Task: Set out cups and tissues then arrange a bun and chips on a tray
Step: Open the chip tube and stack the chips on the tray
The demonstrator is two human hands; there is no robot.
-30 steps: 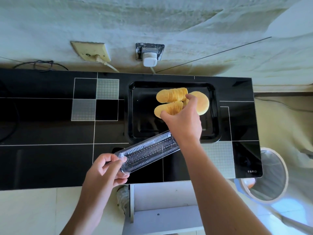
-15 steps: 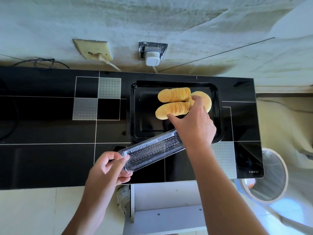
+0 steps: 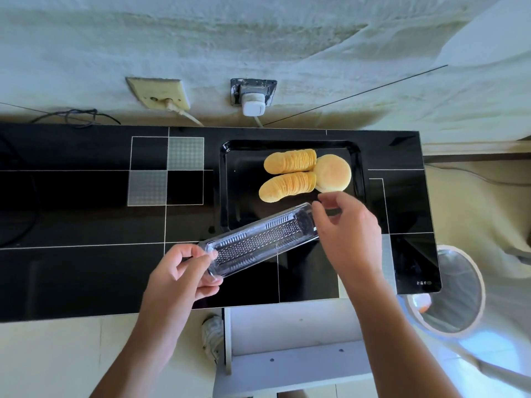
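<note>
Left fingers (image 3: pixel 214 255): pinched on the near end of an empty clear plastic chip sleeve (image 3: pixel 260 242).
Right fingers (image 3: pixel 323 209): loosely curled and parted at the sleeve's far end, perhaps touching it.
Chips (image 3: pixel 288 172): two fanned yellow rows on the black tray (image 3: pixel 230 182).
Bun (image 3: pixel 333 173): pale, round, touching both rows.
Desk (image 3: pixel 86 225): glossy black.

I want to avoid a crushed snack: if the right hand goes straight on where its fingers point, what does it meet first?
Probably the bun, just beyond the right hand on the black tray. Height above it is unclear.
</note>
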